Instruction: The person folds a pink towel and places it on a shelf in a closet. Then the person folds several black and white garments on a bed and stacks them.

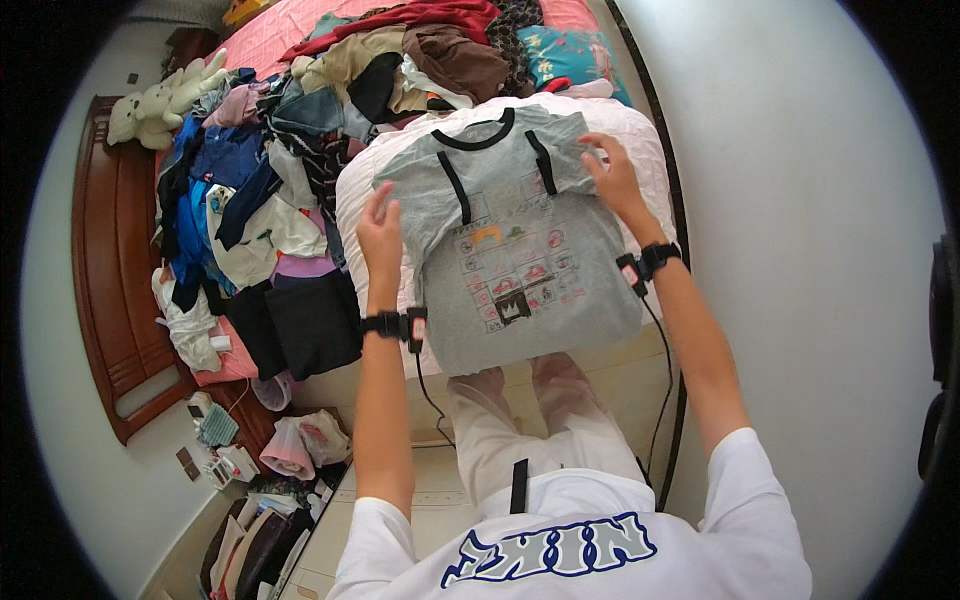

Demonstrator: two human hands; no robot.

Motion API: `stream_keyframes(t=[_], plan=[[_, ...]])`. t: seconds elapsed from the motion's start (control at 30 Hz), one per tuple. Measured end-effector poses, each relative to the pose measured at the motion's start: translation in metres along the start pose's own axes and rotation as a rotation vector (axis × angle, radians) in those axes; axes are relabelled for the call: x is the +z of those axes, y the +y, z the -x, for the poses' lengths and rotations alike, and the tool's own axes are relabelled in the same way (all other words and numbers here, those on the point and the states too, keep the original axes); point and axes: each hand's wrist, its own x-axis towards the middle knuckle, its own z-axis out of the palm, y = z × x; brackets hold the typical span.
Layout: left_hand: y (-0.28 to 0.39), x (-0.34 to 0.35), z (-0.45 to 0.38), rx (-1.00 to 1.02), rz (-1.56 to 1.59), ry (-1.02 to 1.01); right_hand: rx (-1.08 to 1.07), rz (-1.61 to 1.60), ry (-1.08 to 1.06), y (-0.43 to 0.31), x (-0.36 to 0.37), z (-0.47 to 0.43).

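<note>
Before me a grey T-shirt [450, 300] lies face up on a white quilted cover [360, 176]. Black trim edges its neckline, and drawings with writing fill its front. Both short sleeves are turned inward, so their black cuffs rest over the chest. My left hand [381, 236] is beside the left sleeve fold, fingers raised and apart. At the opposite fold, my right hand [619, 176] has its fingers spread near the cloth edge; whether the fingertips touch the fabric is unclear. Each wrist wears a black strap with a small cabled device.
Heaped clothes [262, 172] cover the bed to the left, with folded black garments [311, 322] at its near edge. A teal cushion [574, 60] and a white teddy bear [154, 109] lie farther off. A plain wall [787, 225] bounds the right side.
</note>
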Motion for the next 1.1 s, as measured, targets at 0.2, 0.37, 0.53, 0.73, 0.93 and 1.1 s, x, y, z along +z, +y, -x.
stream_keyframes(t=[0.2,0.37,0.53,0.73,0.93,1.1], plan=[[-0.057,-0.018,-0.06,-0.354,-0.456,-0.022,0.648,-0.245,0.018,0.043,0.01,-0.051],[-0.024,-0.019,-0.052,-0.332,0.173,-0.086,0.419,-0.356,-0.236,0.035,-0.01,-0.039],[-0.011,-0.07,0.022,0.042,-0.034,-0.281,0.014,-0.302,-0.142,0.002,-0.048,0.028],[0.053,-0.092,0.125,0.359,-0.662,-0.659,-0.143,0.173,-0.204,0.011,-0.086,0.141],[0.03,-0.056,0.113,0.191,-0.537,-0.124,-0.004,0.116,-0.157,0.006,-0.072,0.121],[-0.011,-0.025,0.069,0.059,-0.672,-0.377,0.157,-0.041,-0.291,0.023,-0.018,0.079]])
